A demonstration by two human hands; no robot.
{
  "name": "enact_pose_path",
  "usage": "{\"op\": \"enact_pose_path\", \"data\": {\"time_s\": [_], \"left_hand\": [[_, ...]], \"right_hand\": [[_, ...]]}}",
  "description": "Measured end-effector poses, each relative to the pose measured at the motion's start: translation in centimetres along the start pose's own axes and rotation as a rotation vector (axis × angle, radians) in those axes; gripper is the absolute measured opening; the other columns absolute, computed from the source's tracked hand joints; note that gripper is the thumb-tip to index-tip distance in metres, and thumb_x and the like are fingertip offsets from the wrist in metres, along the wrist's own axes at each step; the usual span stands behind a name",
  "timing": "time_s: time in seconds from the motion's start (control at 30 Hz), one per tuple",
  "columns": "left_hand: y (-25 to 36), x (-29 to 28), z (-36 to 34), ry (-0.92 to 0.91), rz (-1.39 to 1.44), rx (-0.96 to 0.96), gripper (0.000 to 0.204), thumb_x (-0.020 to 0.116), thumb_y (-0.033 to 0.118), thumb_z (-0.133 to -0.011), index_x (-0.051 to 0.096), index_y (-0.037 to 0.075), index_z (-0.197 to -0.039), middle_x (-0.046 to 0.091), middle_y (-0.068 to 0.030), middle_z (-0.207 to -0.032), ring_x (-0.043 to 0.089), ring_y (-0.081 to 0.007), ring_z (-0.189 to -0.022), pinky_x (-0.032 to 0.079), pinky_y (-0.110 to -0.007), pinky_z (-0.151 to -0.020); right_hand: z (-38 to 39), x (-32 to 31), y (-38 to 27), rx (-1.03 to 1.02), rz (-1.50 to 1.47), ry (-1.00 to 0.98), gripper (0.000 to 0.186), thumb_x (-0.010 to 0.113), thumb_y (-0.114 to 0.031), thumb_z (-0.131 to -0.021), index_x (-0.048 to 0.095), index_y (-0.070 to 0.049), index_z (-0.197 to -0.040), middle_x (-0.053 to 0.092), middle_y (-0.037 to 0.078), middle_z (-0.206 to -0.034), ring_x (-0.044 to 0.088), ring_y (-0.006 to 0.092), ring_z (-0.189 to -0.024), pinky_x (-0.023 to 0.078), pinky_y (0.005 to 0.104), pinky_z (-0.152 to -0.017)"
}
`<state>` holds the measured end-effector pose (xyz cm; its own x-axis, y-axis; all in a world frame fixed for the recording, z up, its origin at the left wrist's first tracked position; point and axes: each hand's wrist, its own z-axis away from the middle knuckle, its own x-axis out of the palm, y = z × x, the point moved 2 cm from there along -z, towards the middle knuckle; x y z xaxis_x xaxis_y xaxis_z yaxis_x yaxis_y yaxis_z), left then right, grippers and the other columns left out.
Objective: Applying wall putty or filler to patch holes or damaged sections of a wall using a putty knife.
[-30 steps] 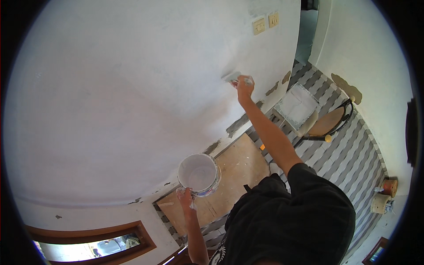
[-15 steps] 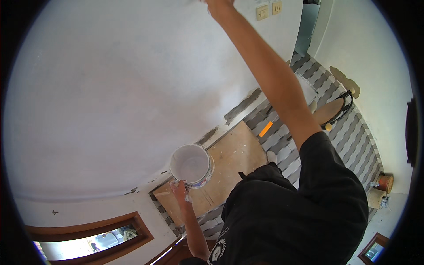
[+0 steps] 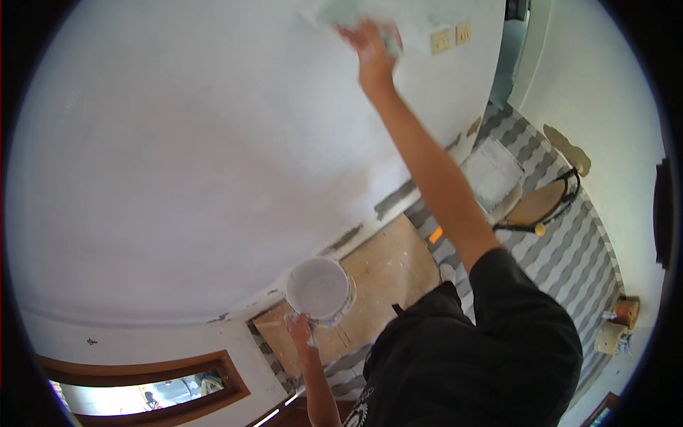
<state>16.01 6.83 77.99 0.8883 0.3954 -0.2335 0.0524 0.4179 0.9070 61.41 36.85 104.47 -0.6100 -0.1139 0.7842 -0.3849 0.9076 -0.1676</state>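
A white bucket [image 3: 320, 290] with pale residue inside is beside the foot of the wall. My left hand [image 3: 300, 329], smeared white, is closed on the bucket's near rim. My right arm stretches up to the white wall [image 3: 178, 142]. At its end my right hand [image 3: 373, 53] is closed, blurred by motion, on a flat pale green-grey spreader [image 3: 340, 11]. The spreader's blade is against or very close to the wall; contact is hard to tell. Part of the tool shows behind the fingers.
Below the bucket lies a tan board [image 3: 388, 267] on patterned floor tiles. To the right are a chair [image 3: 538, 204], a grey-white flat panel [image 3: 492, 174] and an orange strip [image 3: 435, 235]. Wall switches [image 3: 441, 41] are right of my hand. A wood-framed window [image 3: 142, 388] is at lower left.
My right hand has come down from the top edge into fuller view, and the spreader now shows. The whole view has shifted slightly. My left hand stays on the bucket rim.
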Motion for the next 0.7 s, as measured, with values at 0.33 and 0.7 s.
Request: {"op": "enact_pose_path", "data": {"time_s": [0.33, 0.7], "left_hand": [[-0.3, -0.7, -0.4, -0.031, -0.066, -0.047, 0.028, 0.061, 0.016, -0.074, 0.046, 0.005, -0.095, 0.053, -0.0041, -0.082, 0.051, -0.0133, -0.068, 0.042, -0.028, -0.054], [-1.0, -0.4, -0.8, -0.095, 0.038, 0.004, 0.043, 0.061, 0.017, -0.073, 0.044, 0.000, -0.109, 0.054, -0.0101, -0.087, 0.051, -0.0141, -0.064, 0.041, -0.027, -0.049]], "right_hand": [[17.6, -14.6, -0.8, 0.342, 0.236, 0.486, 0.012, 0.055, -0.003, -0.084, 0.046, 0.000, -0.090, 0.059, 0.017, -0.082, 0.065, 0.0304, -0.074, 0.058, 0.0390, -0.071], [6.4, -10.8, 3.0, 0.556, 1.278, 0.551, 0.037, 0.058, -0.024, -0.066, 0.058, 0.002, -0.091, 0.062, 0.024, -0.088, 0.062, 0.0380, -0.086, 0.048, 0.0425, -0.081]]}}
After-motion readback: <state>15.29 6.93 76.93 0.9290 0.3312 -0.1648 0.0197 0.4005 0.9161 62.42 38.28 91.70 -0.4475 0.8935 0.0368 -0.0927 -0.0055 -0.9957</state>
